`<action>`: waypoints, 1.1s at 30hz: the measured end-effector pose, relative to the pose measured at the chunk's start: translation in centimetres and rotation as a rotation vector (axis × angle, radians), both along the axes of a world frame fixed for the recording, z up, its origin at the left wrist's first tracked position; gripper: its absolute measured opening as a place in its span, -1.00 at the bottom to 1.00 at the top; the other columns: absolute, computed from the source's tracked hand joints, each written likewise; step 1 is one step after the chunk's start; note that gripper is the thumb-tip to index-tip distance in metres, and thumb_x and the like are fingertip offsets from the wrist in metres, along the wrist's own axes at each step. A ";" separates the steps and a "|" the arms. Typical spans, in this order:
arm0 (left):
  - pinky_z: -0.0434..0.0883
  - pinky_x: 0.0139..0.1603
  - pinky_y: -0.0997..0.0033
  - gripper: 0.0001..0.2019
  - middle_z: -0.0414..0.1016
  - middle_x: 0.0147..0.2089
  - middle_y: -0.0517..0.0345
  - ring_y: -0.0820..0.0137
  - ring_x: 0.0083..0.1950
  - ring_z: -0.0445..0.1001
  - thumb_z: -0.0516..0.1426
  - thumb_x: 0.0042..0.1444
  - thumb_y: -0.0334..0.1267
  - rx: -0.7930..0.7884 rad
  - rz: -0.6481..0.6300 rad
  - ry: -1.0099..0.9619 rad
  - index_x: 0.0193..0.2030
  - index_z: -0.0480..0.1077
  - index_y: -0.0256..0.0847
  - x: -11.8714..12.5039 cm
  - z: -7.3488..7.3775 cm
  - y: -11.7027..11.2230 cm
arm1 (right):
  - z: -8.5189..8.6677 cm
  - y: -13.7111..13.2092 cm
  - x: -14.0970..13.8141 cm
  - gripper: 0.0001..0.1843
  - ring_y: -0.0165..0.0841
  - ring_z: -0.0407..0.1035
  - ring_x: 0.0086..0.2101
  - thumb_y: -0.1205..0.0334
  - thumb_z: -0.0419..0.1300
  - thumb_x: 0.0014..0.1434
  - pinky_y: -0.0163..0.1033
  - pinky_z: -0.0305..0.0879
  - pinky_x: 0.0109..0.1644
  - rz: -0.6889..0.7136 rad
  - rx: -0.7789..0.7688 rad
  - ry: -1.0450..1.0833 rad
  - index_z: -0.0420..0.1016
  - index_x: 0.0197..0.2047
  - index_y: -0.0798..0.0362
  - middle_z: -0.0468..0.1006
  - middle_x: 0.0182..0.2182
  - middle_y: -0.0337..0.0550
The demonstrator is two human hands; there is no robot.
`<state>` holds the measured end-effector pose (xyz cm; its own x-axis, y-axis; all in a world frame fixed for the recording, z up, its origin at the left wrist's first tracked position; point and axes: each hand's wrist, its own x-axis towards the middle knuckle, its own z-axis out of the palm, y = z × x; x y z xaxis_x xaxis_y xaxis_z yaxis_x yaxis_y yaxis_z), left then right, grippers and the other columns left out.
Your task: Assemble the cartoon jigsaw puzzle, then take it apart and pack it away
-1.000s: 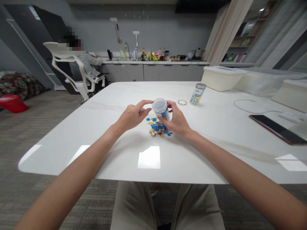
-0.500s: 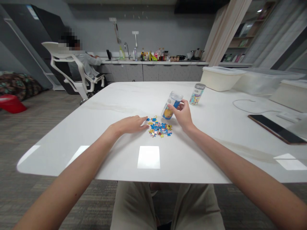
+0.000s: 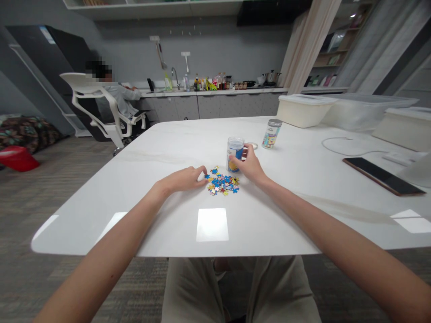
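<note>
A heap of small jigsaw puzzle pieces, mostly blue and yellow, lies loose on the white table. At its left edge is my left hand, thumb and forefinger apart, with a blue piece close to the fingertips. My right hand is wrapped round a clear plastic jar with a blue and yellow label, standing upright just behind the heap. The jar's top looks open. Behind my right fingers a round lid shows in part.
A second jar with a grey lid stands farther back. Right of it are storage boxes, a white cable and a phone. A person in a white chair sits at the far left by the kitchen counter.
The jar in my right hand has gone from tilted to upright, moving slightly lower. My left hand's forefinger has bent from a stretched position. The camera view has tipped up slightly.
</note>
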<state>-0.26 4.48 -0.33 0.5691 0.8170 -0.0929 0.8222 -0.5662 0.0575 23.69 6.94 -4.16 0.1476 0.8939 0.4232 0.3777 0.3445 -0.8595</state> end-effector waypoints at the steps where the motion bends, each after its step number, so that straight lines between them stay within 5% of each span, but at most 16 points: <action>1: 0.33 -0.27 0.38 -0.55 0.53 -0.33 0.05 0.26 -0.30 0.51 -0.09 0.25 0.05 0.021 -0.004 0.007 0.13 0.28 -0.16 0.1 -0.1 0.0 | 0.1 -0.1 0.0 -0.42 -0.15 0.42 -0.13 0.04 0.27 -0.05 0.06 0.35 -0.02 -0.016 -0.009 -0.021 0.20 0.01 0.01 0.49 -0.09 0.01; 9: 0.34 -0.29 0.32 -0.63 0.53 -0.41 -0.04 0.18 -0.33 0.55 -0.20 0.32 -0.19 0.286 -0.070 0.277 0.09 0.24 -0.31 0.9 -1.0 -0.1 | 1.1 -0.9 -0.5 -0.16 -0.06 0.24 0.10 0.00 0.31 -0.06 0.08 0.18 0.19 -0.120 0.201 -0.085 0.11 0.20 0.14 0.26 0.14 0.24; 14: 0.34 -0.29 0.32 -0.70 0.54 -0.39 0.00 0.19 -0.31 0.56 -0.18 0.31 -0.22 0.308 -0.024 0.217 0.00 0.26 -0.24 0.9 -1.6 0.2 | 3.1 -2.4 -0.2 -0.52 -0.08 0.24 0.06 0.16 0.18 0.10 0.08 0.19 0.15 -0.178 0.489 -0.185 0.22 0.08 0.06 0.35 0.00 0.11; 17: 0.35 -0.25 0.31 -0.72 0.55 -0.34 0.00 0.20 -0.26 0.56 -0.18 0.31 -0.22 0.302 0.009 0.202 -0.02 0.27 -0.21 1.0 -1.7 0.4 | 4.0 -3.3 -0.2 -0.81 -0.15 0.31 -0.09 0.31 0.07 0.16 0.00 0.27 0.02 0.017 0.611 -0.362 0.32 -0.12 0.03 0.42 -0.19 0.00; 21: 0.37 -0.21 0.29 -0.72 0.56 -0.26 -0.08 0.19 -0.23 0.56 -0.15 0.29 -0.24 0.324 0.062 0.212 -0.04 0.30 -0.24 1.3 -1.7 0.2 | 2.8 -3.3 -1.3 -0.85 -0.22 0.35 -0.16 0.36 0.04 0.18 -0.09 0.32 -0.02 0.361 0.582 -0.596 0.36 -0.17 0.07 0.44 -0.21 -0.01; 27: 0.40 -0.15 0.25 -0.71 0.56 -0.20 -0.19 0.13 -0.14 0.56 -0.11 0.25 -0.28 0.338 0.199 0.197 -0.07 0.37 -0.31 1.8 -1.8 -0.2 | 0.9 -3.4 -2.6 -0.77 -0.21 0.35 -0.02 0.26 0.05 0.25 -0.05 0.30 0.09 0.467 0.518 -0.687 0.37 -0.03 0.06 0.44 -0.04 0.03; 30: 0.40 -0.15 0.25 -0.71 0.56 -0.20 -0.20 0.14 -0.14 0.56 -0.10 0.24 -0.29 0.339 0.257 0.175 -0.09 0.40 -0.31 1.8 -1.8 -0.3 | 1.9 -2.9 -1.6 -0.80 -0.21 0.35 -0.07 0.27 0.01 0.25 -0.05 0.29 0.07 0.270 0.548 -0.594 0.37 -0.09 0.05 0.44 -0.12 0.01; 33: 0.40 -0.17 0.26 -0.70 0.57 -0.22 -0.19 0.14 -0.14 0.56 -0.09 0.22 -0.30 0.336 0.289 0.155 -0.12 0.42 -0.32 1.7 -1.9 -0.3 | 2.5 -1.2 0.5 -0.77 -0.23 0.31 -0.06 0.33 -0.03 0.23 -0.10 0.26 0.09 -0.187 0.281 -0.417 0.31 -0.05 0.06 0.40 -0.10 0.01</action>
